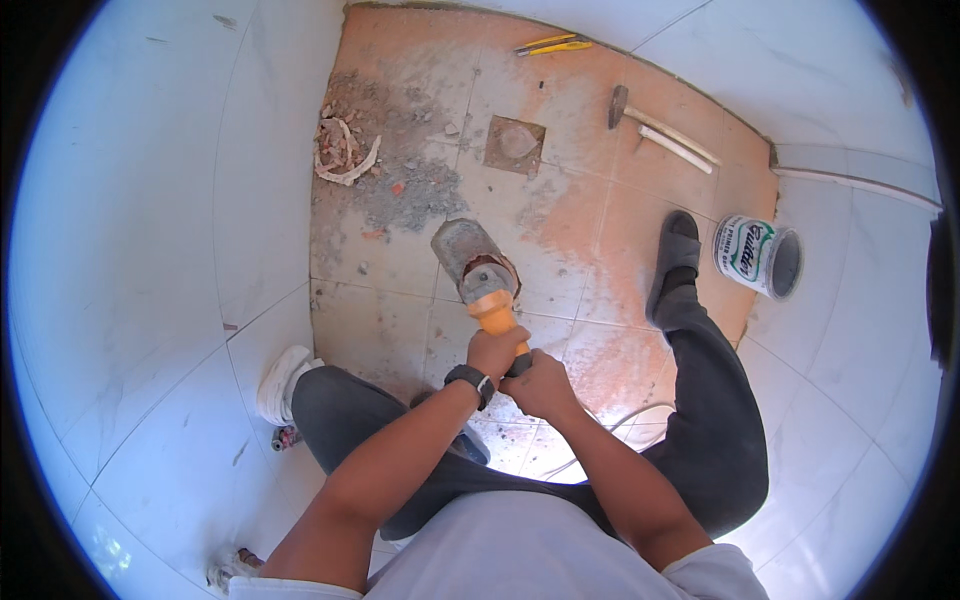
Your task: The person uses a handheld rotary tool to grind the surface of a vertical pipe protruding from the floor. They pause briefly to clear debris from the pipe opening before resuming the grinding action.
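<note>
Both my hands are closed round an orange angle grinder [494, 312], held over the tiled floor [370, 322] in front of me. My left hand [496, 352], with a dark watch on its wrist, wraps the body behind the grinder's head. Farther back, my right hand [543, 386] grips the dark rear end. A dusty grey, rounded piece [466, 243] lies at the front of the grinder; whether it is part of the tool I cannot tell. Whatever disc is fitted is not clearly visible.
Broken rubble [405, 190] and a ring-shaped whitish scrap [350, 165] lie far left. A square floor opening [498, 160] sits ahead. A hammer [665, 130], a pale strip [677, 150], yellow-handled tools [553, 45] and a paint bucket [750, 250] lie about. A cable [632, 416] curls behind my right forearm.
</note>
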`<state>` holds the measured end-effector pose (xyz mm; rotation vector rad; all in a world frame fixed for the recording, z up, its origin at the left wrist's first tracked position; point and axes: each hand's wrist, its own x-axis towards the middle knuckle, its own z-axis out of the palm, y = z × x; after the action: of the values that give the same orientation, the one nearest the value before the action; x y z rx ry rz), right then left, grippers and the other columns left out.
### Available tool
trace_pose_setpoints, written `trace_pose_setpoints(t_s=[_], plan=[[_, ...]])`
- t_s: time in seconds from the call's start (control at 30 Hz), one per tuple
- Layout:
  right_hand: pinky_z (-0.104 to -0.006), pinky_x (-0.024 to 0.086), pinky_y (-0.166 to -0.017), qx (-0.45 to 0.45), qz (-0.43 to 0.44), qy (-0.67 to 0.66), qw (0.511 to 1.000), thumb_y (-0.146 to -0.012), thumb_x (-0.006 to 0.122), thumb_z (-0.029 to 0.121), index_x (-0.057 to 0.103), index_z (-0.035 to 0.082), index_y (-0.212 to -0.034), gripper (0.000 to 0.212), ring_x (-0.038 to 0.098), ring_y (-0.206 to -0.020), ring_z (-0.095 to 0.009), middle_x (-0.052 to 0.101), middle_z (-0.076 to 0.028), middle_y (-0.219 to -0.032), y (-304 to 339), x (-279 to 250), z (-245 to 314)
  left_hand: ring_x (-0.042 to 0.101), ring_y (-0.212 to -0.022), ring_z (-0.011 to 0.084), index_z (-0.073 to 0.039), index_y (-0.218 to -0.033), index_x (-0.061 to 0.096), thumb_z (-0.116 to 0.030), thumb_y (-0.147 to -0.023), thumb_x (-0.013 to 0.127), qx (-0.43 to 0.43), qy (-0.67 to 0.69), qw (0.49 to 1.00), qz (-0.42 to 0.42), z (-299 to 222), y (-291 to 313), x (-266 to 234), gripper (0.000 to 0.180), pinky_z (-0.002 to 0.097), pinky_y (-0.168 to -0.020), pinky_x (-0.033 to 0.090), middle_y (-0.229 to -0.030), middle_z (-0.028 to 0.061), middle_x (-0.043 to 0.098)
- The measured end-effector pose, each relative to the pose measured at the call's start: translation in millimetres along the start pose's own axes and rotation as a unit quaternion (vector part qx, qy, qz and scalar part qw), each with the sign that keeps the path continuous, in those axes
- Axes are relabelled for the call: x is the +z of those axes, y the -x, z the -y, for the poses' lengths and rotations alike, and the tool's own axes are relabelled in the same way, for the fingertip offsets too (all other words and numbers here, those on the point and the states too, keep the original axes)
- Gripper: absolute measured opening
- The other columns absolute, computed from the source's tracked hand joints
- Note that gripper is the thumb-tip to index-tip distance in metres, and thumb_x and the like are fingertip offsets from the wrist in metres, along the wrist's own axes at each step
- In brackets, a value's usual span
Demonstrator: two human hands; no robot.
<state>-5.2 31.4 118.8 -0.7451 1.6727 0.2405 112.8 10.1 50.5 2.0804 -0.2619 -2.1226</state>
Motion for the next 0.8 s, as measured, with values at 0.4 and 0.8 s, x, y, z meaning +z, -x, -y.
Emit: trace_pose_setpoints(t_s=[0.4,0.8], plan=[[-0.0399,0.059,-0.069,0.007,-0.019,0.005,1.0,-0.074,0.088,0.037,0.067,-0.008,-0.096,0.055,0.076,-0.072,-0.031,0.074,-0.022,-0.079,-20.5,10.8,7.8,0.074,-0.084,0.0203,0.003,-0.104,0.073,-0.025,-0.084,0.082,0.054,-0.021,0.998,0.005,-3.5,-13.9,-7.8,0.036,0.0355,-0.073,0.057,-0.096,0.0111,0.076],[-0.0407,0.059,-0.07,-0.019,-0.021,0.013,1.0,-0.073,0.087,0.037,0.066,-0.01,-0.096,0.057,0.076,-0.075,-0.033,0.074,-0.024,-0.079,-10.3,-0.2,24.5,0.074,-0.081,0.0198,0.002,-0.101,0.075,-0.027,-0.085,0.08,0.073,-0.012,0.997,0.009,-4.2,-13.5,-8.2,0.034,0.0358,-0.072,0.057,-0.092,0.0109,0.077]])
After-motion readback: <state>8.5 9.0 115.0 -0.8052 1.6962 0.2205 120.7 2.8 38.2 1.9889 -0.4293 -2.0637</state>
